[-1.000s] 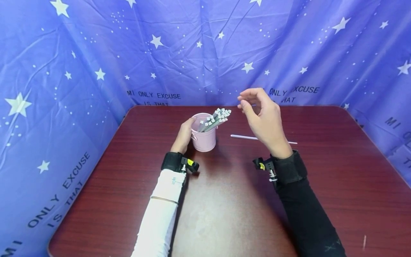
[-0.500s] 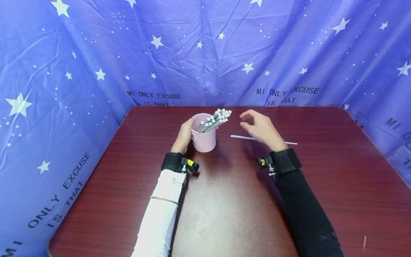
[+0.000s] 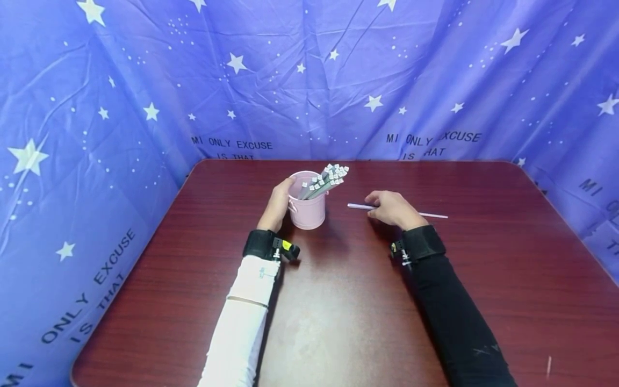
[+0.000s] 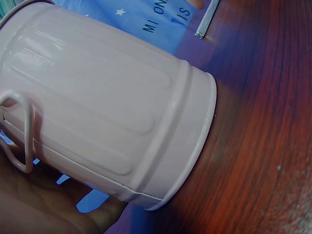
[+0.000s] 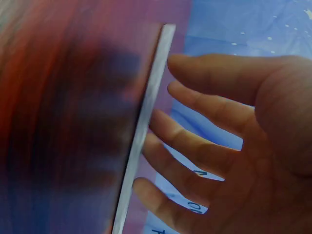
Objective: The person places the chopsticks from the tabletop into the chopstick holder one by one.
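Observation:
My left hand [image 3: 275,205] grips the left side of a small pink metal bucket [image 3: 308,216], which stands upright on the table. In the left wrist view the bucket's ribbed wall [image 4: 102,87] and a looped handle [image 4: 28,131] show, with fingers passing behind it. A bundle of grey-green sticks with square white ends [image 3: 332,174] leans out of the bucket to the right. Over a single pale, thin stick [image 3: 358,206] lying to the right is my right hand [image 3: 394,208]. In the right wrist view its spread, slightly bent fingertips [image 5: 178,63] are right beside the stick [image 5: 155,78].
The dark red-brown table [image 3: 309,312] has rounded back corners. A blue curtain [image 3: 309,91] with white stars and black lettering hangs behind it and at both sides. A short pale mark [image 3: 548,365] is at the front right of the tabletop.
My right hand has come down from above the table to the pale stick, its fingers lowering. My left hand, the bucket and the bundle have stayed in place.

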Tool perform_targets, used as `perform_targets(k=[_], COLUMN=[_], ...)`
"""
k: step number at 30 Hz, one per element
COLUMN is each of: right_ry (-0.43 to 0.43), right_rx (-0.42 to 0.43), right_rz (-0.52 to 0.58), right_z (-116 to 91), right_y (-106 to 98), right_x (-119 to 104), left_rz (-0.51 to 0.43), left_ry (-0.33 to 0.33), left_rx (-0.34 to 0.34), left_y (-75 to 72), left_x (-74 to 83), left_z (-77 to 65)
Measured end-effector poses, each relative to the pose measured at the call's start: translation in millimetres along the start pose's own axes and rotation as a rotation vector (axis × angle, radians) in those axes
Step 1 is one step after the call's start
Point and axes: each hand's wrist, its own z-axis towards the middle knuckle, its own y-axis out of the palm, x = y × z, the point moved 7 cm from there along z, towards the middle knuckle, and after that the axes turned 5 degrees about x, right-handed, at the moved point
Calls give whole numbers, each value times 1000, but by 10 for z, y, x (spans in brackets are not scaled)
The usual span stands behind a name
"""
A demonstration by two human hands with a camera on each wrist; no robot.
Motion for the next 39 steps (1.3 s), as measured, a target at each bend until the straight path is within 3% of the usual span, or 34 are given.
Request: perform_targets(k=[5,18,28,35,39], right_ry=[25,6,-67,-142,-185], right_rx=[21,-78,104,188,290], right_rz=[-68,-119,-19,62,112], right_z=[24,-52,-156,-318,-439], right_y=[41,45,-303,-563,-748], right_x=[48,-50,-295,-563,-704], left_rz=[3,3,15,-6,-1], left_ry=[3,-4,3,12,12], left_rx=[2,6,7,-1,0], left_y=[-5,-7,-1,4,4], left_x=[-1,3,4,7,1], left_z=[5,-23,-24,-23,-14])
